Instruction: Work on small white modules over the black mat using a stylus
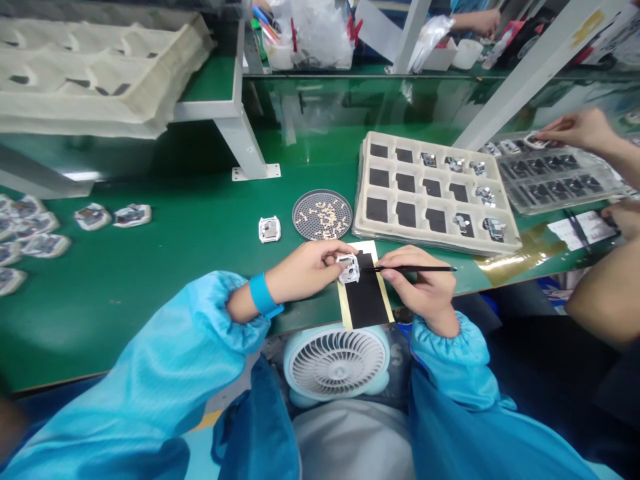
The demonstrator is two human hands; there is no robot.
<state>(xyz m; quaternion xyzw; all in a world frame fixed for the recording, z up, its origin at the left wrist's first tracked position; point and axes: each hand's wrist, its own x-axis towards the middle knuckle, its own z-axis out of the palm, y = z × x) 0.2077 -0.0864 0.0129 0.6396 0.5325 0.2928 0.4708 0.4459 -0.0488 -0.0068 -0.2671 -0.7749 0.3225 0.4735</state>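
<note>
White housing (349, 268) is held by the left hand (313, 270), and its edge is gripped between the thumb and the fingers, which are closed on it. It is kept above the upper part of a black pad (369, 300) with pale yellow borders; whether the pad is touched by it cannot be told. A thin black tool (425, 269) is gripped by the closed fingers of the right hand (424, 283), and its tip is pointed to the left, at the housing (contact of the tip is too small to be confirmed). A blue band (265, 295) is worn on the left wrist.

Behind the left hand, a second housing (270, 229) is laid on the green table (210, 220). Just beside it, small beige pieces (329, 215) are spread in a round perforated dish (306, 200). To the right of the dish, a compartment tray (393, 213) is placed, where small assemblies (495, 229) are seen in some compartments, mostly toward the right side. More housings (47, 245) are gathered at the far left. Below the table edge, a light blue fan (340, 365) is seen. At the right, another part is held by a co-worker's hand (583, 130) over other trays.
</note>
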